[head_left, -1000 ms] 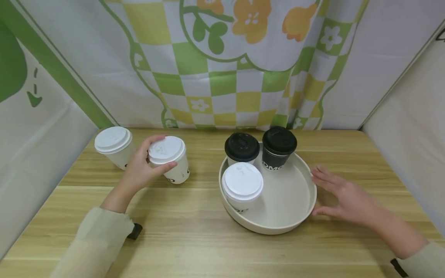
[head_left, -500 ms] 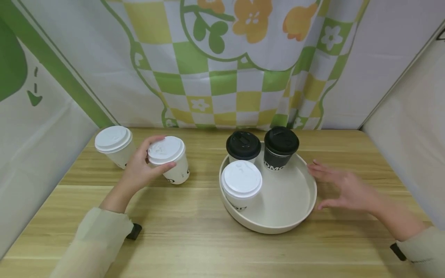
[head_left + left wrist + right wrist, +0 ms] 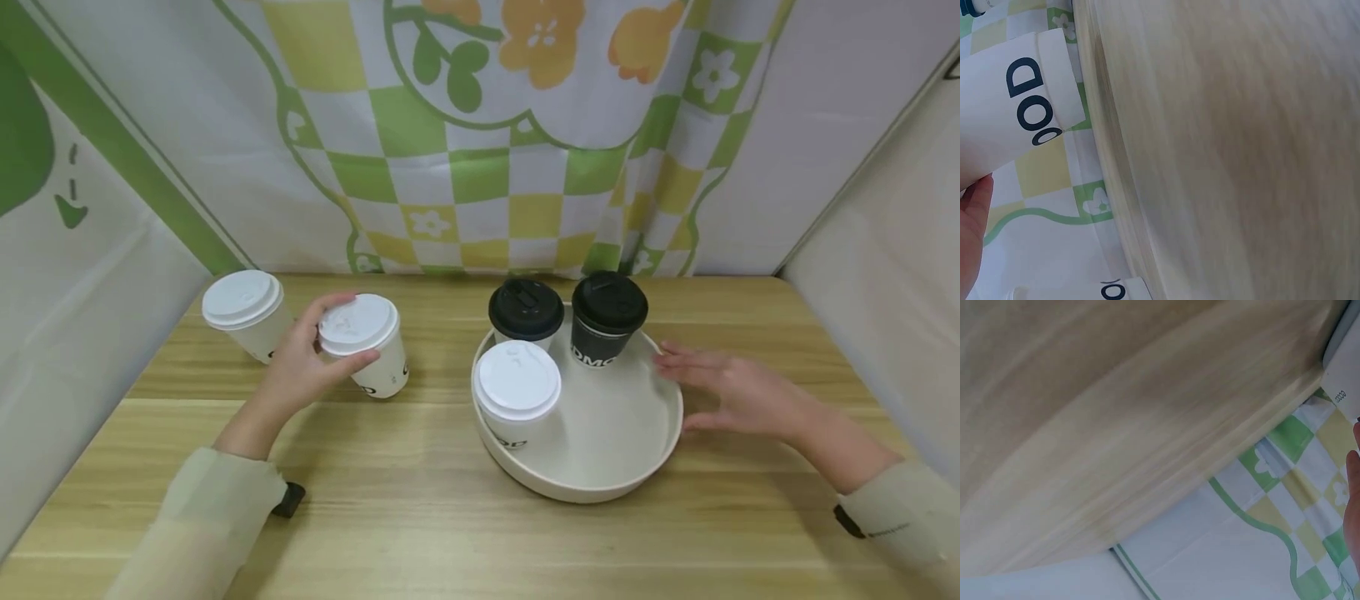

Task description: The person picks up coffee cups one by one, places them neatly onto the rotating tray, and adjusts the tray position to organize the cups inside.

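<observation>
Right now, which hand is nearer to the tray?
Right. The right hand is at the right rim of the tray; the left hand holds a white cup to the tray's left, apart from it.

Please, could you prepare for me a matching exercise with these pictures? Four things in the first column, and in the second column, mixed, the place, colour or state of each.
First column:
1. left hand
2. right hand
3. dark cup
4. tray

Second column:
A. round and beige
B. holds a white-lidded cup
C. stands inside, beyond the bare part of the floor
D. has its fingers at the tray's rim

Right pairs: 1-B, 2-D, 3-C, 4-A
</observation>
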{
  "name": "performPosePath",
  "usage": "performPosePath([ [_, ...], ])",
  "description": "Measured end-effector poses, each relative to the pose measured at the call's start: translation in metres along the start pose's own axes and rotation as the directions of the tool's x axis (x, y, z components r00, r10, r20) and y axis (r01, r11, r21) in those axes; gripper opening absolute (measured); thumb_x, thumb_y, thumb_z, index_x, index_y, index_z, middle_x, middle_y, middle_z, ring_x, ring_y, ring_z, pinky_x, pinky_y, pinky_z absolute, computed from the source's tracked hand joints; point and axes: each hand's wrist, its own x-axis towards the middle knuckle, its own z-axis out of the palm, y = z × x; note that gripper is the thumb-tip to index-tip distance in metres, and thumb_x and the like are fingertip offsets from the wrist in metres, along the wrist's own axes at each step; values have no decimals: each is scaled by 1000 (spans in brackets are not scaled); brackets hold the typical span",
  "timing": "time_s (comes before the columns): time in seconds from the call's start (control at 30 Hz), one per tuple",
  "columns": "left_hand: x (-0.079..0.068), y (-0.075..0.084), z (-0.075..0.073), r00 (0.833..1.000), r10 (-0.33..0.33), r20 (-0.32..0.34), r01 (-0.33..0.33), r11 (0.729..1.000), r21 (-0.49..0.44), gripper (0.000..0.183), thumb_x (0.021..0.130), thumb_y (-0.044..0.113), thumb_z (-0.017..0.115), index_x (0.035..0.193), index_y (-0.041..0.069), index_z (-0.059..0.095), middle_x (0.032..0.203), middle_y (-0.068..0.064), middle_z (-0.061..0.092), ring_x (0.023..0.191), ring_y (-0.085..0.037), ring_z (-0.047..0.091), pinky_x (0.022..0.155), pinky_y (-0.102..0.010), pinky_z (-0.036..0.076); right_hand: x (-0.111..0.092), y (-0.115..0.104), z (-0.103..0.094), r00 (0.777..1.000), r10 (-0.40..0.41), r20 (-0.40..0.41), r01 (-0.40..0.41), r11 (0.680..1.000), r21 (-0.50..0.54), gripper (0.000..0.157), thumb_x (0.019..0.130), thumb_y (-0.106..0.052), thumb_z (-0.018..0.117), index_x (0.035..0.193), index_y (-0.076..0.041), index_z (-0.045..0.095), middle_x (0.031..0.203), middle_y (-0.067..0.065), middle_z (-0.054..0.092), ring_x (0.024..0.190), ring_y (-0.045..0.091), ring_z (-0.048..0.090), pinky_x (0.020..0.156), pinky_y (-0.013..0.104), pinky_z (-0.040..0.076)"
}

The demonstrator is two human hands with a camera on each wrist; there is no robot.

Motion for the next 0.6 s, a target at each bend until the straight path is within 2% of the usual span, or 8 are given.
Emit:
performPosePath([
  [0.03, 0, 0, 1, 1000, -1, 1, 1, 1000, -2, 75, 83, 18, 81, 145, 8, 40, 146, -21, 45, 126, -38, 49, 101, -56, 42, -1, 0, 1, 1000, -14, -19, 14, 1000, 10, 70, 74, -56, 76, 119, -3, 70, 135, 11, 63, 143, -6, 29, 112, 5, 19],
  [0.17, 1, -1, 4, 1000, 19, -2, -19, 1000, -2, 75, 81, 17, 82, 144, 7, 41, 145, -22, 47, 125, -39, 50, 102, -56, 41, -2, -5, 4, 997, -31, -70, 31, 1000, 1, 68, 70, -57, 79, 113, -5, 72, 127, 12, 68, 140, -3, 37, 112, 6, 22],
  [0.3, 2, -1, 5, 999, 34, -7, -34, 999, -1, 75, 81, 15, 82, 143, 6, 42, 144, -23, 47, 126, -40, 50, 103, -58, 41, -3, -12, 3, 996, -23, -88, 22, 1000, -13, 67, 65, -53, 84, 112, -6, 73, 123, 14, 69, 136, 1, 46, 110, 7, 27],
  [0.6, -1, 5, 3, 1000, 23, 9, -22, 1000, -21, 76, 81, 16, 82, 145, 8, 41, 147, -20, 45, 128, -39, 48, 105, -58, 39, -13, -27, 3, 993, -10, -115, 5, 999, -36, 65, 73, -57, 79, 114, -7, 73, 131, 9, 66, 138, -2, 41, 108, 11, 33],
])
